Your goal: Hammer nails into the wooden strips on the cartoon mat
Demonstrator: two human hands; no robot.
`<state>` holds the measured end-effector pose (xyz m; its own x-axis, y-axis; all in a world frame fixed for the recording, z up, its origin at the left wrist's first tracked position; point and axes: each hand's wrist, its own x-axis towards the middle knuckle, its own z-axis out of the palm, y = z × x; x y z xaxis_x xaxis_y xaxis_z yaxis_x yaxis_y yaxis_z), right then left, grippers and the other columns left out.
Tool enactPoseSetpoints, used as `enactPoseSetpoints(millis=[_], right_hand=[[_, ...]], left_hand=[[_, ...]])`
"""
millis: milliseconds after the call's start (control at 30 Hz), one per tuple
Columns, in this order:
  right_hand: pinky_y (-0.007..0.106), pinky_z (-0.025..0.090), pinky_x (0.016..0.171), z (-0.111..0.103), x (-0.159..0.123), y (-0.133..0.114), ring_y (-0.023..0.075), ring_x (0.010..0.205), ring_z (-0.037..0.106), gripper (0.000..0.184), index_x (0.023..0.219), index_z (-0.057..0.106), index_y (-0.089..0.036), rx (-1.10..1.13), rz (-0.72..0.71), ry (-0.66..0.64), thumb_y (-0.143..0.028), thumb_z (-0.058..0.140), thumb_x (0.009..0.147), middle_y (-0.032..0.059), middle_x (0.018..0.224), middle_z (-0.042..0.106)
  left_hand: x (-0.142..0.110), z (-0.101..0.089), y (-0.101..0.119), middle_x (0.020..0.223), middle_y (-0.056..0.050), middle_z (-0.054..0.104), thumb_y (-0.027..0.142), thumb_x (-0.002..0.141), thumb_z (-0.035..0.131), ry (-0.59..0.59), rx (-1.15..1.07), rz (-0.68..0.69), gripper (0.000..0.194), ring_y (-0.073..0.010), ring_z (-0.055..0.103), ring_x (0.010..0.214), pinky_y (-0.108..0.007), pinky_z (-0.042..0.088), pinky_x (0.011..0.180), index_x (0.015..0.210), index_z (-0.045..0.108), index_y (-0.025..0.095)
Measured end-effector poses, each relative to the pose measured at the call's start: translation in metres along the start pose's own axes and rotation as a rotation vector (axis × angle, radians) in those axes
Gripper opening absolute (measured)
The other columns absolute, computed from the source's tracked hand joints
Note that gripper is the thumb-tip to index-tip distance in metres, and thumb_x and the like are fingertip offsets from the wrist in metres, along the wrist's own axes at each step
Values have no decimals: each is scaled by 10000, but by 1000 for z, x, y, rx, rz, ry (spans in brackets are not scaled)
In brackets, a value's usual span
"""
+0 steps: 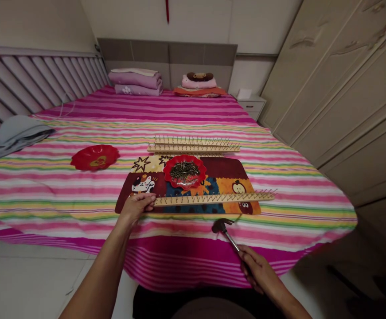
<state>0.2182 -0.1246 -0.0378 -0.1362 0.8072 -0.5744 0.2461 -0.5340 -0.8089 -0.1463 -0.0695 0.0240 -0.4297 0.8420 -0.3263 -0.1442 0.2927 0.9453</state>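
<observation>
Two nail-studded wooden strips lie beyond a patchwork mat; a third strip lies on it, beside the left hand, fingers open and flat. The right hand clenches a claw hammer. Loose nails remain in a red dish.

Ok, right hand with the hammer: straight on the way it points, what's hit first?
Probably the nail-studded wooden strip on the patchwork mat, led by the claw hammer's head in the right hand; height above the bed is unclear.
</observation>
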Motion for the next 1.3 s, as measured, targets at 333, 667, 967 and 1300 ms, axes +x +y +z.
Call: enactPoseSetpoints(millis=[333, 667, 967, 1300], right_hand=[[220, 211, 415, 10, -6, -2, 97, 428, 315, 443, 952, 572, -186, -121, -179, -54, -564, 489, 738, -80, 478, 327], [211, 319, 484, 85, -12, -128, 102, 498, 389, 281, 992, 587, -198, -335, -590, -241, -369, 391, 885, -60, 544, 406], [214, 335, 551, 130, 27, -160, 112, 555, 443, 216, 902, 617, -197, -567, -776, -206, -241, 411, 858, -40, 593, 474], [207, 309, 469, 63, -19, -111, 105, 487, 369, 307, 973, 600, -202, -388, -530, -256, -396, 378, 888, -61, 535, 380]], left_hand=[[8, -2, -16, 643, -11, 659, 452, 548, 679, 67, 322, 209, 324, -126, 552, 599, -232, 406, 544, 718, 697, 177], [3, 1, -29, 800, -12, 658, 337, 715, 546, 145, 694, 495, 165, -150, 575, 814, -263, 430, 780, 651, 642, 219], [2, 6, -33, 751, -36, 626, 300, 757, 519, 190, 887, 565, 178, -174, 549, 787, -276, 423, 737, 644, 624, 211], [-2, 0, -30, 856, -42, 646, 320, 718, 559, 156, 762, 496, 198, -178, 576, 832, -280, 441, 780, 832, 668, 200]])
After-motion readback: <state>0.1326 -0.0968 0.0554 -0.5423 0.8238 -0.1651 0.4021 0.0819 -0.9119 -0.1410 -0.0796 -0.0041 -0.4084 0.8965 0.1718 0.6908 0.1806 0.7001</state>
